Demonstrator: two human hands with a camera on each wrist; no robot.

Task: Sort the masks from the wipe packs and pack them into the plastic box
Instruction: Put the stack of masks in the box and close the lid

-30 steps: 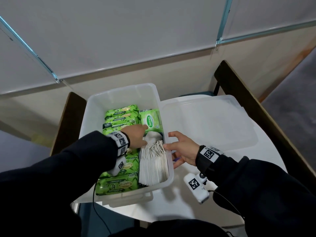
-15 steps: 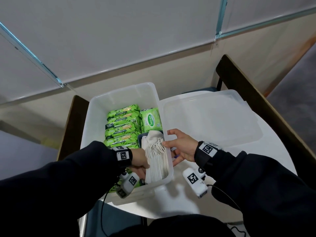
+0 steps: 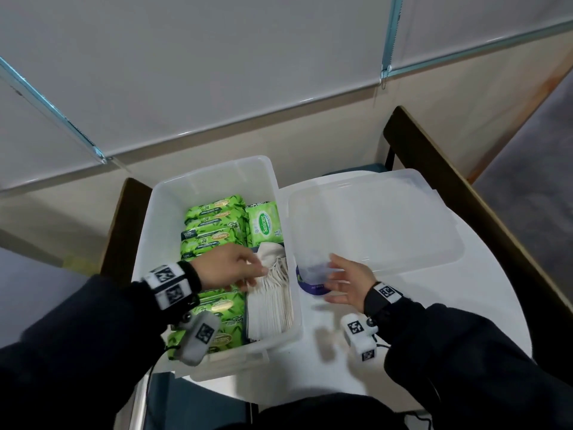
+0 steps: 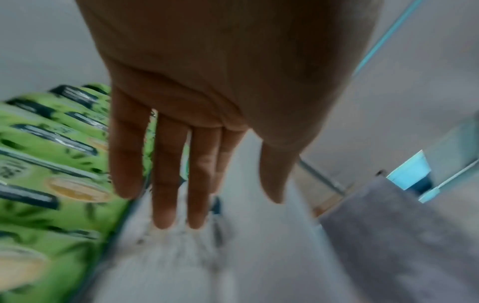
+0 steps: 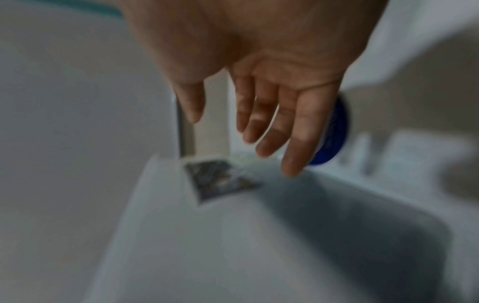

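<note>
Masks stand on edge in a white row along the right wall of the plastic box, the row's long axis running from 12 to 6 o'clock, with the green wipe packs filling the box at their 9 o'clock side. The left hand is the nearer grip: it hovers over the far end of the row, fingertips at or just above the ear loops; whether they touch I cannot tell. In the left wrist view its fingers are straight and slightly spread, holding nothing. The right hand is outside the box at 3 o'clock of the masks, over the table, fingers loose and apart, empty, just beside a blue-rimmed round thing under the lid. Judging by the layout, any tidying of the row falls to the left hand.
</note>
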